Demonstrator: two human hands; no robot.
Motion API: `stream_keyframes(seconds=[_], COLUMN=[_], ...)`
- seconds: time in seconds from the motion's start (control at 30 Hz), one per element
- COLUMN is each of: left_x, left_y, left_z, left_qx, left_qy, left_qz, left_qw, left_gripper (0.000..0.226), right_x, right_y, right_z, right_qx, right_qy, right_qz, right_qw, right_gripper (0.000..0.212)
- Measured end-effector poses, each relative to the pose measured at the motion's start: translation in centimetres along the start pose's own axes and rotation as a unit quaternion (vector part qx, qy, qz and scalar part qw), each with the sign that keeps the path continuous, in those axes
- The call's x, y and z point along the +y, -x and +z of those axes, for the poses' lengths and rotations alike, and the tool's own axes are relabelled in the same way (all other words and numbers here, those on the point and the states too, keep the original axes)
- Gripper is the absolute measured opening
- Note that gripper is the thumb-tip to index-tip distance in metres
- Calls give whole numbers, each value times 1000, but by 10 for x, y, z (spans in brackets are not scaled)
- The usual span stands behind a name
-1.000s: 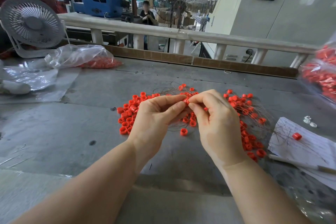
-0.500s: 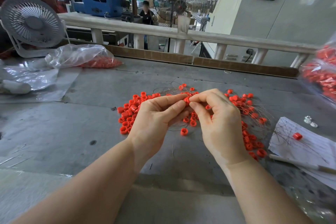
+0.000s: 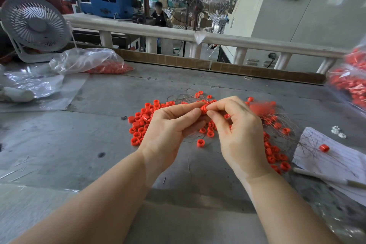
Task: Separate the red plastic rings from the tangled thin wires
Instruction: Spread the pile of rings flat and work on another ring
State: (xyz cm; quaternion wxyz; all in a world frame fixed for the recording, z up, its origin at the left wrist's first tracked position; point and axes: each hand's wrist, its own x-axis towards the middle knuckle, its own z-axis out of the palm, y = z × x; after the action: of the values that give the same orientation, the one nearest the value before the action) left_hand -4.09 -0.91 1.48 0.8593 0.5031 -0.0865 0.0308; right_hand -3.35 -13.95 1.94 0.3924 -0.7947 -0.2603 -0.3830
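Left hand (image 3: 168, 125) and right hand (image 3: 237, 130) both pinch one red ring (image 3: 203, 109); next, I think, slide it off the thin wires (image 3: 186, 97)

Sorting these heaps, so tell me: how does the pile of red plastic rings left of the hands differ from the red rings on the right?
The left pile of red plastic rings lies dense and free of visible wire; the right red rings lie scattered among tangled thin wires. The left pile is a compact cluster; the right ones trail toward the white paper sheet. Both rest on the grey table.
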Motion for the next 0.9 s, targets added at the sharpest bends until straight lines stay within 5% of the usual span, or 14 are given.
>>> stream_keyframes(seconds=[0.9], left_x=[3], left_y=[1], left_z=[0], left_qx=[-2], left_qy=[8], left_qz=[-2], left_qw=[1000], left_gripper=[21], right_x=[-1], right_y=[0], right_z=[-1], right_qx=[0], right_qy=[-6], right_qz=[-13], right_qw=[1000], right_gripper=[6])
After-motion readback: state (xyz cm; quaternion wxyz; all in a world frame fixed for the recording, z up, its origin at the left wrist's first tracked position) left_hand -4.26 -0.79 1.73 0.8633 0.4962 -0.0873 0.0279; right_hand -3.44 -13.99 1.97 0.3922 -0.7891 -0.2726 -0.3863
